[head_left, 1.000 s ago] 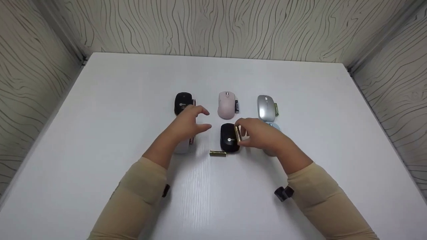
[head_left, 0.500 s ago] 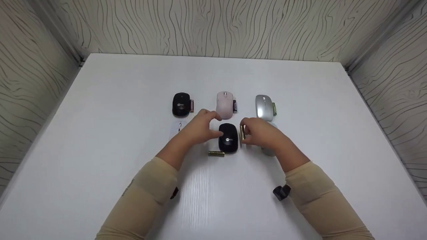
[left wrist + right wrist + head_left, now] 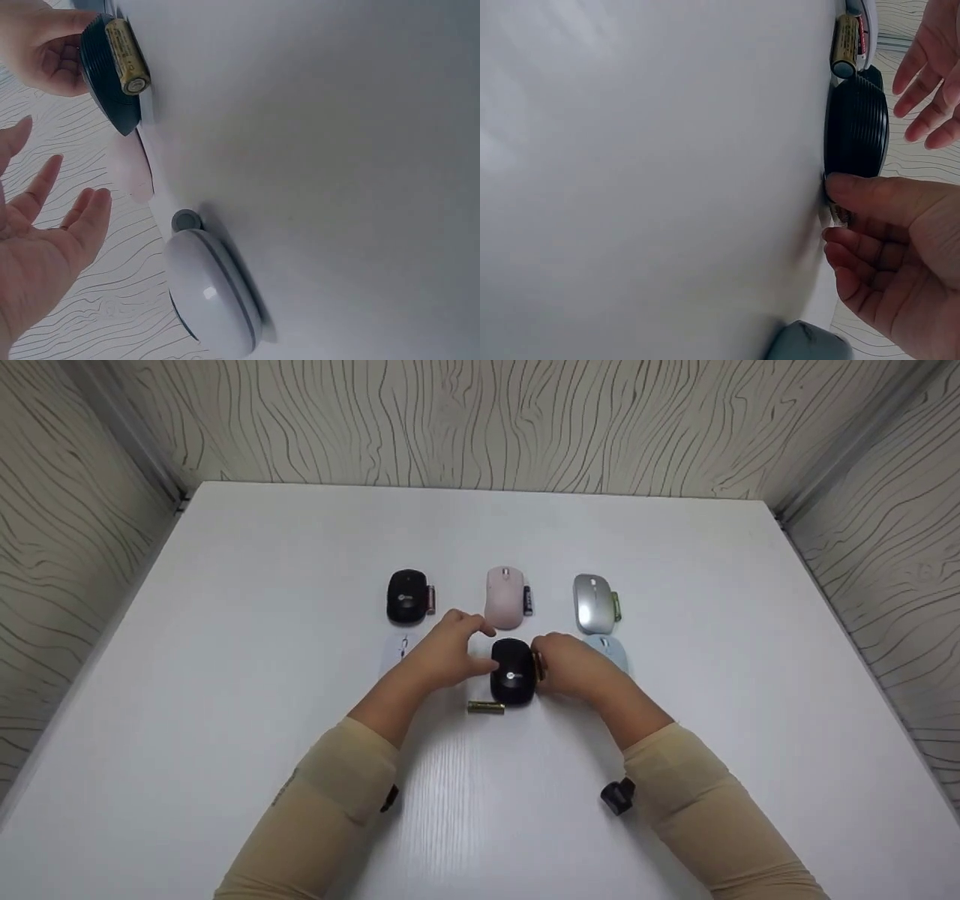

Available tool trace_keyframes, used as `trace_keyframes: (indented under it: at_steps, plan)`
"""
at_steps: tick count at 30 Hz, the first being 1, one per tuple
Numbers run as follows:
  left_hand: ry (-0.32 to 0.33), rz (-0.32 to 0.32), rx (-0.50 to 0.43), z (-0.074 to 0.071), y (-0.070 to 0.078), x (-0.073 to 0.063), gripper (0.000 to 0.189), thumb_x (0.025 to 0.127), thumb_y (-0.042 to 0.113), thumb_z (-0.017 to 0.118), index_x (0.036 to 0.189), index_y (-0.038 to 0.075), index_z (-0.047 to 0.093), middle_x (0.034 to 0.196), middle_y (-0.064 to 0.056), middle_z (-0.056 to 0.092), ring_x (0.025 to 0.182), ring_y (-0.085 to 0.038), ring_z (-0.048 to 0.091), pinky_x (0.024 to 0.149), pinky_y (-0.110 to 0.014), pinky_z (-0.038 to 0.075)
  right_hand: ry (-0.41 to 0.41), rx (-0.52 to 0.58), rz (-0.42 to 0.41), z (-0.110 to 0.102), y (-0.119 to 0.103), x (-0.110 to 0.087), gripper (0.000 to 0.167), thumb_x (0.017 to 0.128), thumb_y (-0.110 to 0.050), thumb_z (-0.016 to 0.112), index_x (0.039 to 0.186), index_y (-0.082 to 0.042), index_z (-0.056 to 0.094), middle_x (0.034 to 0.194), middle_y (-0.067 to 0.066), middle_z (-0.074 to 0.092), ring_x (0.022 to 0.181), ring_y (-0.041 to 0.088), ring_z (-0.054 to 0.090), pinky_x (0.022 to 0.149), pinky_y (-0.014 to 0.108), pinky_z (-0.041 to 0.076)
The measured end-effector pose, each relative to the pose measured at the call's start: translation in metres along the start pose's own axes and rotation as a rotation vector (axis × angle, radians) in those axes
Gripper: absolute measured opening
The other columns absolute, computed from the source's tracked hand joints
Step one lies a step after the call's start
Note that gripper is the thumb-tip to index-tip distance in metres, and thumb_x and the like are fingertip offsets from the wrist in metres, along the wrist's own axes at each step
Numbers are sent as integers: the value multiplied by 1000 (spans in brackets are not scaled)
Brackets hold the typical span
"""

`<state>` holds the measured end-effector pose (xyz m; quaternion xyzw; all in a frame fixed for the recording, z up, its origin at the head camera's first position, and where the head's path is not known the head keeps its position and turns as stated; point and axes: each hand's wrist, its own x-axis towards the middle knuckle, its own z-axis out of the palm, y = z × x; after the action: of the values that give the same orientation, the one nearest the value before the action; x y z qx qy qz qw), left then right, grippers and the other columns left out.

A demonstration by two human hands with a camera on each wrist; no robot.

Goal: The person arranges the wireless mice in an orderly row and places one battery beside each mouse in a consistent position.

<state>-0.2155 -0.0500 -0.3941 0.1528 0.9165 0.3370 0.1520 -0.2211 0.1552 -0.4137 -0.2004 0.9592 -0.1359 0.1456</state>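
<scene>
A black computer mouse (image 3: 513,671) lies in the front row of the white table. Against its right side my right hand (image 3: 571,666) pinches a gold battery (image 3: 539,667), mostly covered by the fingers in the right wrist view. A second gold battery (image 3: 486,707) lies crosswise at the near left of the mouse. Over the mouse's left side, my left hand (image 3: 452,651) is spread with thumb and fingers apart and nothing in it. The left wrist view shows its fingers (image 3: 88,225) loose in the air.
Behind stand another black mouse (image 3: 407,596), a pink mouse (image 3: 505,598) and a silver mouse (image 3: 594,604), each with a battery at its right. A white mouse (image 3: 210,292) is partly hidden by the left arm, a light blue mouse (image 3: 609,649) by the right hand. Patterned walls (image 3: 480,420) enclose the table.
My left hand has moved right, from beside the white mouse to the front black mouse. The right hand has lowered its battery to the table along that mouse's right side.
</scene>
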Motion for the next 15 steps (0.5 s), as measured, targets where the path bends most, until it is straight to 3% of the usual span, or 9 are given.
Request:
trace_keyframes:
  at_steps: [10,15]
  plan:
    - [-2,2,0,0,-1,-2,43,78,28,72,116,17,56,123,-9,44,111,-20,46,97,-33,37,6,1,1,-1,-1,-1,21,71,-12,72,85,-6,58,78,5,56,76,22,54,75,38,46]
    - [4,25,-5,-1,-2,-3,43,78,27,72,116,14,56,122,-11,44,111,-22,47,97,-33,37,18,8,-17,-3,-1,-3,30,68,-14,74,93,-4,59,84,7,59,81,24,55,78,40,46]
